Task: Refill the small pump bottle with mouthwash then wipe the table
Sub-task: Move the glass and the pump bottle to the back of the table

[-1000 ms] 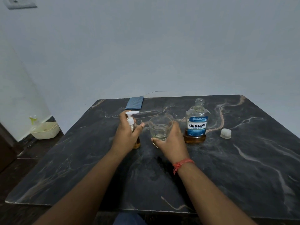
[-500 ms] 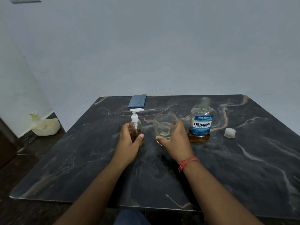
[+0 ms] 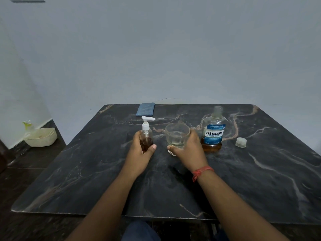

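Observation:
A small clear pump bottle with a white pump head and amber liquid stands upright on the dark marble table. My left hand grips its lower body. Just to the right stands a clear glass tumbler, and my right hand grips it from the near right side. An uncapped Listerine mouthwash bottle, with a little amber liquid at its bottom, stands right of the glass. Its white cap lies further right. A folded blue cloth lies at the table's far edge.
A pale wall rises right behind the table. On the floor at the left stands a cream plastic basket with a spray bottle beside it. A thin wire runs along the wall behind the cloth.
My left hand has slid down from the pump head to the bottle's lower body. My right hand has stayed on the glass. The camera view shifted slightly.

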`<state>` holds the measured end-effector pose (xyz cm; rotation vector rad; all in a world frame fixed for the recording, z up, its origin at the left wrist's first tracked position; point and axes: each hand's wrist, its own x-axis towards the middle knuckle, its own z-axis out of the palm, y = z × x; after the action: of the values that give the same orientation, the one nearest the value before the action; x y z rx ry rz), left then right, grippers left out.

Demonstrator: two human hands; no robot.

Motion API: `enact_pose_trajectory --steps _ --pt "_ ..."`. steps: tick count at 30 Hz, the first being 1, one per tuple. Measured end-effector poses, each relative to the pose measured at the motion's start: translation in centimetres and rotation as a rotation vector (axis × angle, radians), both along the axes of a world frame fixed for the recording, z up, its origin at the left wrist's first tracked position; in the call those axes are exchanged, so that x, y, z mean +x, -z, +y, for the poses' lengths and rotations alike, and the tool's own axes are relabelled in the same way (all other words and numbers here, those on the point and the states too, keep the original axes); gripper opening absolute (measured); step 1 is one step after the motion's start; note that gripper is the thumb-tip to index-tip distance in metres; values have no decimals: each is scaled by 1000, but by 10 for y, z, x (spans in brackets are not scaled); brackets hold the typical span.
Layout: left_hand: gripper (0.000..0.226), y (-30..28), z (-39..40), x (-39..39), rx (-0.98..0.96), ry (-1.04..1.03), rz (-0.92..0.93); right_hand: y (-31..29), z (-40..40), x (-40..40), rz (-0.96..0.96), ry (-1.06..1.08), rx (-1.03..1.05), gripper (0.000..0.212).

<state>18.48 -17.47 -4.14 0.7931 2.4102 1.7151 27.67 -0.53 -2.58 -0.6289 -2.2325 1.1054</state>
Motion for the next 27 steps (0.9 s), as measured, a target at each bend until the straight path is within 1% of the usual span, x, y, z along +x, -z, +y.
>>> enact_pose_trajectory --steps 3,6,13,18,22,27 --pt "61 -2 0 3 -28 -6 46 4 -1 0 -36 34 -11 79" --pt "56 -4 2 3 -68 -41 103 5 -3 -5 -78 64 40 67" --pt "50 -13 21 -27 -126 -50 88 -2 0 -36 -70 117 4 69" --pt "45 -24 52 -69 -193 -32 69 -5 20 -80 -53 165 -50 58" --pt "34 -25 83 -107 -219 -23 86 -4 46 -124 -43 246 -96 63" --pt "37 -26 125 -155 -262 -25 128 -4 82 -176 -63 364 -93 65"
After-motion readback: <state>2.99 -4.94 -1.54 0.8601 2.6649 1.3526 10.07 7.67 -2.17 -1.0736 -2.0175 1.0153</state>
